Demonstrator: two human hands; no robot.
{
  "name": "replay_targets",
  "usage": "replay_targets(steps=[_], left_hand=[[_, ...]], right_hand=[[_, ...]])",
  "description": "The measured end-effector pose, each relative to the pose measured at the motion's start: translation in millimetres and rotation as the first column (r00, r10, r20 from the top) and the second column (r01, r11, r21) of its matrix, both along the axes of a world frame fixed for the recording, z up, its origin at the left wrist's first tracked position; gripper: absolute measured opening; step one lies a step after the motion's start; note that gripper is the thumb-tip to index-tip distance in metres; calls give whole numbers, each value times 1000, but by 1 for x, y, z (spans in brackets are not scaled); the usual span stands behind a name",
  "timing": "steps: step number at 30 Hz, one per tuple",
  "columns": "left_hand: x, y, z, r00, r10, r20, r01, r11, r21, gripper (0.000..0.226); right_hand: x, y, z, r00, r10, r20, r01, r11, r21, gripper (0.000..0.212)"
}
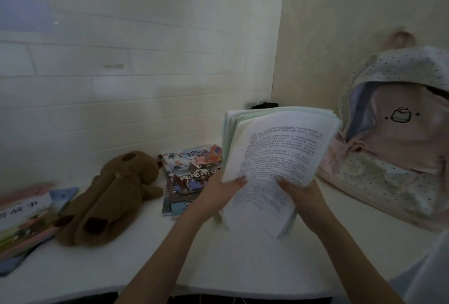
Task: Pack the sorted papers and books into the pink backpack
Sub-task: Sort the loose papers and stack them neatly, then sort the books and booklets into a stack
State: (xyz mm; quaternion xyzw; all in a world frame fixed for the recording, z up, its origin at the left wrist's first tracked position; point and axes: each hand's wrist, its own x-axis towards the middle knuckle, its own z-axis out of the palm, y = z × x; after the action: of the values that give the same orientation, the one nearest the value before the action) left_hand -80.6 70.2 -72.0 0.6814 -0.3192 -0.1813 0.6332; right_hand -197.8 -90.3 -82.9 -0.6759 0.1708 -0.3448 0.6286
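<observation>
A thick stack of printed papers [279,148] is lifted above the white table, tilted toward the right. My left hand [218,192] grips its lower left edge with the thumb on top. My right hand [303,197] grips its lower right edge the same way. The pink backpack [398,138] stands at the right against the wall, its dotted flap thrown open, just right of the papers. A pile of colourful books [192,172] lies on the table behind my left hand. More books [26,216] lie at the far left.
A brown plush toy [109,197] lies on the white table [121,262] between the two book piles. A pale tiled wall runs behind, meeting a beige wall at the corner. A small dark object [266,105] sits in that corner behind the papers.
</observation>
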Motion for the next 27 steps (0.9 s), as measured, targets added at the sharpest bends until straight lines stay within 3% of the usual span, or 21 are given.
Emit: replay_targets(steps=[3,5,7,10,12,14,16,17,20,22,25,27], left_hand=[[5,-4,1,994,22,111,-36,992,124,35],[1,-15,5,950,117,288,-162,977,138,33],[-11,-32,12,902,179,393,-225,972,72,32],[-34,-66,17,943,169,285,-181,983,15,48],[-47,-89,8,970,147,195,-161,985,57,55],[-55,-106,-7,973,126,193,-143,987,76,76],[-57,-119,-26,973,57,225,-85,990,113,105],[-56,-124,-35,966,-1,260,-51,980,192,105],[-49,-133,-57,879,-161,448,-119,836,535,76],[-46,-135,-61,789,-222,573,-240,747,620,70],[-39,-130,-56,700,-225,677,-274,791,546,58],[-20,-118,-43,672,-105,733,-297,868,397,47]], right_hand=[[-1,-7,3,1000,1,-25,-1,1000,-13,33],[4,-7,12,999,-30,-19,29,999,-32,28],[9,-15,27,980,-193,-50,186,976,-114,36],[8,-43,48,856,-495,-150,390,808,-441,49],[5,-63,49,757,-599,-263,323,692,-645,70],[2,-77,39,719,-621,-310,235,638,-733,87],[-2,-90,19,681,-644,-349,117,565,-817,78],[-4,-97,7,631,-665,-399,5,518,-855,69],[-7,-108,-24,433,-752,-497,-271,417,-867,47],[-6,-106,-27,361,-803,-474,-368,344,-864,38],[5,-94,-13,271,-870,-411,-520,226,-823,31],[20,-81,-4,304,-822,-481,-478,305,-823,34]])
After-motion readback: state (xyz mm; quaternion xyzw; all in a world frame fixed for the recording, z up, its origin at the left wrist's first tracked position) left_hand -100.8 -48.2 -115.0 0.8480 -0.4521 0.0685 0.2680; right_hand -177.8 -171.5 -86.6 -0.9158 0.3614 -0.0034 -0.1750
